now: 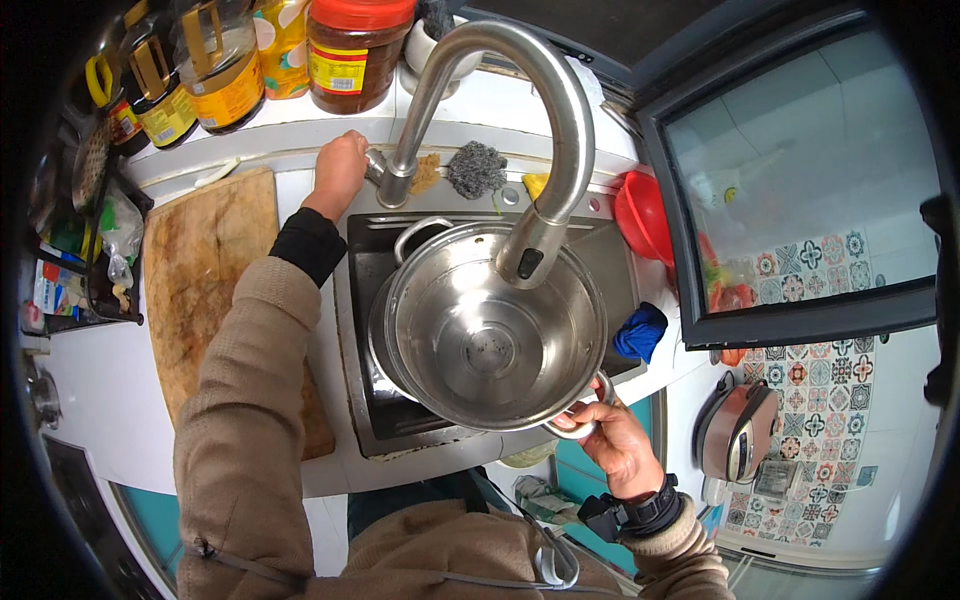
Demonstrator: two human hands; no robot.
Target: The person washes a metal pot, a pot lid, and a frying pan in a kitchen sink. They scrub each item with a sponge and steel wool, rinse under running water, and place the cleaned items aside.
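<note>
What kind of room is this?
It looks like a kitchen: there's a rectangular grey metal sink, a round shiny steel pot with loop handles, and a worn brown wooden cutting board.

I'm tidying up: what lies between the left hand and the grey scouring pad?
The head view shows the tap handle, tap base and what looks like a brown sponge between the left hand and the grey scouring pad.
</note>
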